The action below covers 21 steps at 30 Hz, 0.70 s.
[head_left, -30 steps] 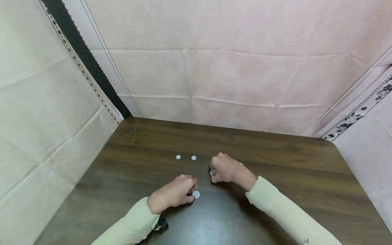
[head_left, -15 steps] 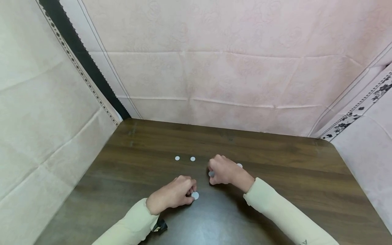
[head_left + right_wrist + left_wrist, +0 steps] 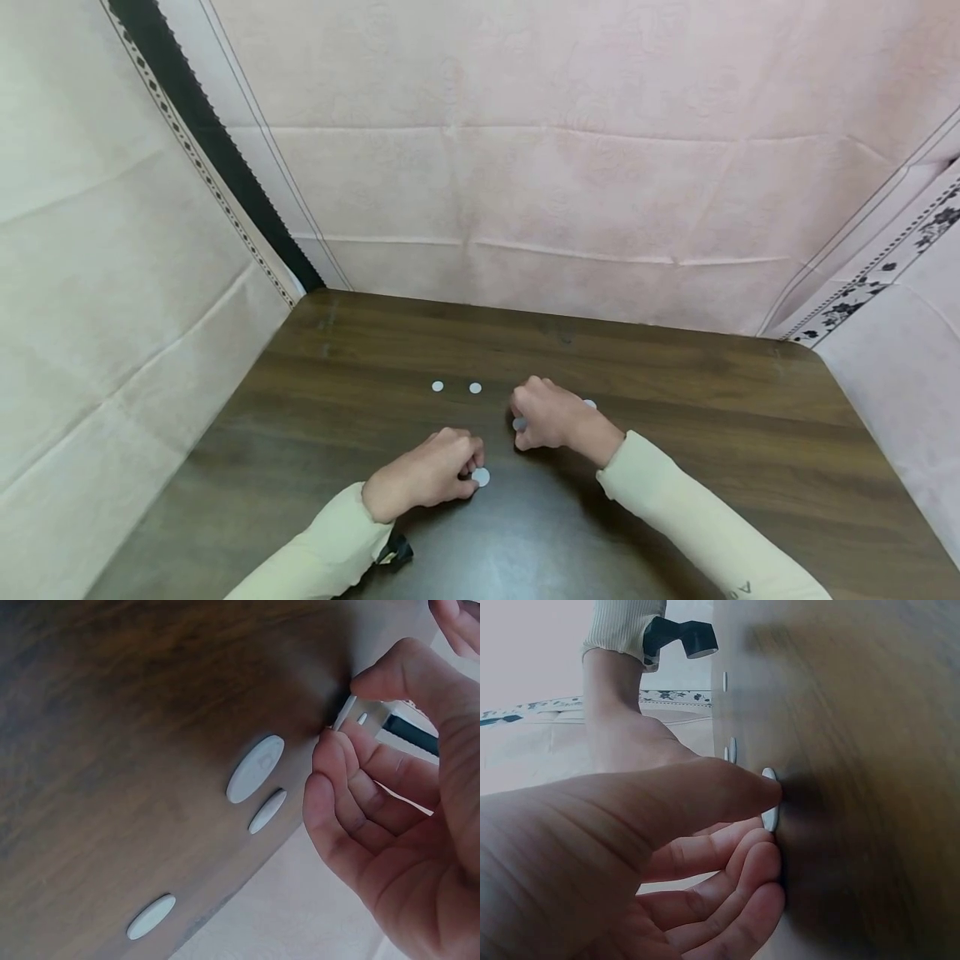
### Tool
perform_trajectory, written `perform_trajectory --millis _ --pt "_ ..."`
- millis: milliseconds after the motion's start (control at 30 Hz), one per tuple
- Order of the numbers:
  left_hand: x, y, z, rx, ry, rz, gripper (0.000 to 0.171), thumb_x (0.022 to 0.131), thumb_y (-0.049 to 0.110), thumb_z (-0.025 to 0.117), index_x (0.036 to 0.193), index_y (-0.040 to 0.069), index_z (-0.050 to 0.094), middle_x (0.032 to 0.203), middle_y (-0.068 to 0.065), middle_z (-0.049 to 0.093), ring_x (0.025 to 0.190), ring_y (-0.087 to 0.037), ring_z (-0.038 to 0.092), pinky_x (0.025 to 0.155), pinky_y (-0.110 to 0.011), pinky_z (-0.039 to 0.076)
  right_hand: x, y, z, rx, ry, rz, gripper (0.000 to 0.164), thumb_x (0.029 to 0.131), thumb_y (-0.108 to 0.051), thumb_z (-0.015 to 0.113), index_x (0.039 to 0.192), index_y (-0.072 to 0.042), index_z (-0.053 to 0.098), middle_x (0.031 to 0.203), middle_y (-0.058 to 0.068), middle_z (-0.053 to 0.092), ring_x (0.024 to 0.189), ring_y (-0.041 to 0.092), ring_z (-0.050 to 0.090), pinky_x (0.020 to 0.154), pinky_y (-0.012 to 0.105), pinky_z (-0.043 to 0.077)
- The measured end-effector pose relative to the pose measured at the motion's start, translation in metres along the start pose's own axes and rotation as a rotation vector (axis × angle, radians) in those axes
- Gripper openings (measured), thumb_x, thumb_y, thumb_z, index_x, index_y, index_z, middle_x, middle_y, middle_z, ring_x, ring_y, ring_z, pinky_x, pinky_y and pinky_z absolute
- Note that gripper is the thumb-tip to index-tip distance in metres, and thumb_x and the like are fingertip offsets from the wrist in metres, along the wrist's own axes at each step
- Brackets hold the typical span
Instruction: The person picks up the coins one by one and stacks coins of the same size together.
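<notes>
My left hand (image 3: 427, 473) is low over the table, its thumb and fingers pinching the edges of a flat white disc (image 3: 480, 477). In the left wrist view, that disc (image 3: 770, 799) lies close against the wood between thumb and fingertips. Farther right, my right hand (image 3: 555, 414) pinches a second white disc (image 3: 520, 424), partly covered by its fingers. The right wrist view catches this disc (image 3: 344, 714) nearly edge-on between thumb and index finger. Beyond the right wrist, another white disc (image 3: 590, 404) is partly hidden.
Two smaller-looking white discs, a left one (image 3: 437, 386) and a right one (image 3: 475, 387), lie farther back on the brown wooden table (image 3: 660, 367). Pale patterned cloth (image 3: 525, 183) hangs behind the table and at both sides. A black object (image 3: 393, 550) sits under the left cuff.
Both hands keep nearly the same places and grips. Slightly more of the disc behind the right wrist shows than a second ago. The head view shifts a little.
</notes>
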<state>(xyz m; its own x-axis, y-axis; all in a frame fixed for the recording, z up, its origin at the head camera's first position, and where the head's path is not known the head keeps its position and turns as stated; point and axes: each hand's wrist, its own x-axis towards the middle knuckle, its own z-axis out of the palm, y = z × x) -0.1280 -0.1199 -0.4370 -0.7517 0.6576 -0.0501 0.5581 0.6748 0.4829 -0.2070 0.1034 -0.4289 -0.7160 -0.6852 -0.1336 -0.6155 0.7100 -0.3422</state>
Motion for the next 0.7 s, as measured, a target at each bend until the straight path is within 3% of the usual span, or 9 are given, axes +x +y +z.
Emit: perform_trajectory --millis 367,700 --pt "0.0 0.001 0.001 -0.002 -0.004 -0.018 0.014 0.087 0.007 0.082 0.089 0.007 0.068 0.081 0.0 0.062 0.073 -0.003 0.051 0.068 -0.019 0.047 0.0 0.003 -0.002 -0.016 -0.017 0.005 0.014 0.082 -0.012 0.082 0.077 -0.012 0.069 0.064 -0.005 0.053 0.053 0.006 0.04 0.049 0.022 0.036" --pt "0.0 -0.002 -0.001 -0.014 0.01 -0.011 0.013 0.086 0.006 0.082 0.089 0.006 0.068 0.081 0.0 0.064 0.073 -0.002 0.053 0.068 -0.019 0.048 0.0 0.0 -0.011 -0.033 -0.029 0.013 0.016 0.084 -0.013 0.082 0.077 -0.012 0.068 0.067 -0.005 0.057 0.053 0.005 0.046 0.051 0.022 0.042"
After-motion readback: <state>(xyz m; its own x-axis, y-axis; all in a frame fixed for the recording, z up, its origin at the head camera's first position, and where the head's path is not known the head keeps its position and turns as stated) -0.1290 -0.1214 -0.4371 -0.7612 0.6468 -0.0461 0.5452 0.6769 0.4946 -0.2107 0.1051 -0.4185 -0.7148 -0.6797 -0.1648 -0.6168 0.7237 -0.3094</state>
